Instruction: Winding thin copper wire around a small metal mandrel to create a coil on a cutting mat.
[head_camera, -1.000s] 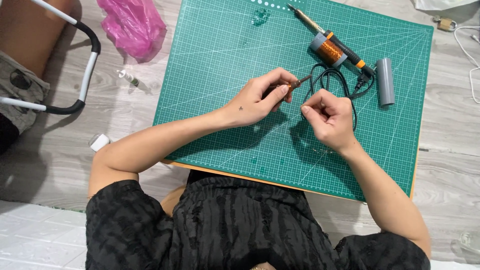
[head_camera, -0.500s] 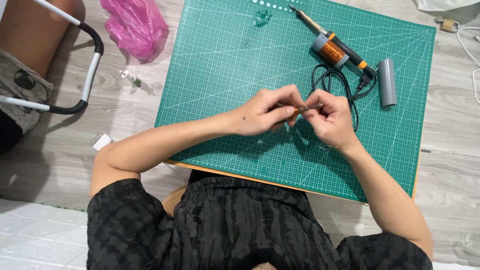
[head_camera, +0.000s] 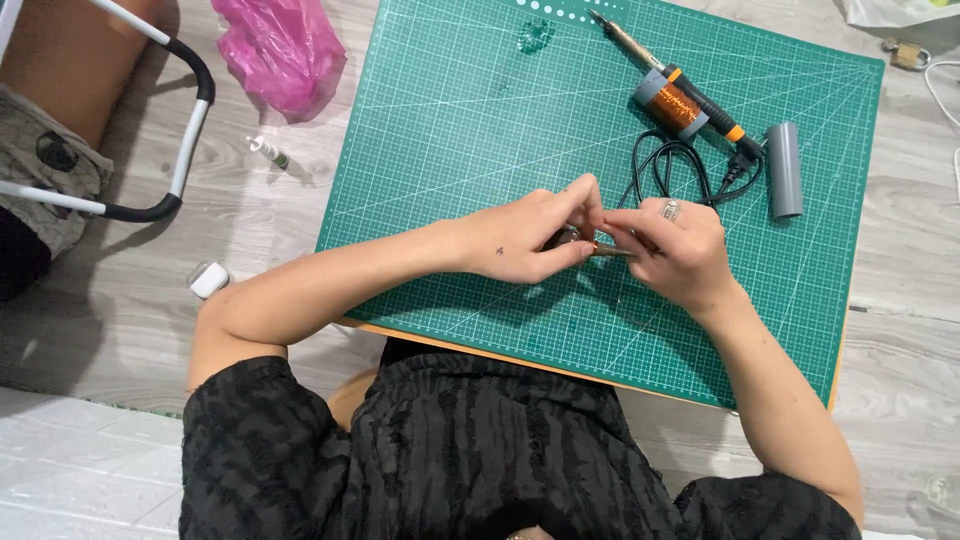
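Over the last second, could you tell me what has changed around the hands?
The left hand and right hand closed together, fingertips now meeting around a small thin piece. The soldering iron, grey tube and pink bag stayed put.

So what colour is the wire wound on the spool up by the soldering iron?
Coppery orange on the spool, clearest in the head view.

Both hands (head_camera: 600, 245) on small rod (head_camera: 610, 251), mat (head_camera: 450, 150).

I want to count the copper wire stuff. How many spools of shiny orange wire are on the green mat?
1. The spool of orange wire lies near the green mat's far edge, against the soldering iron. Another could be hidden under the hands.
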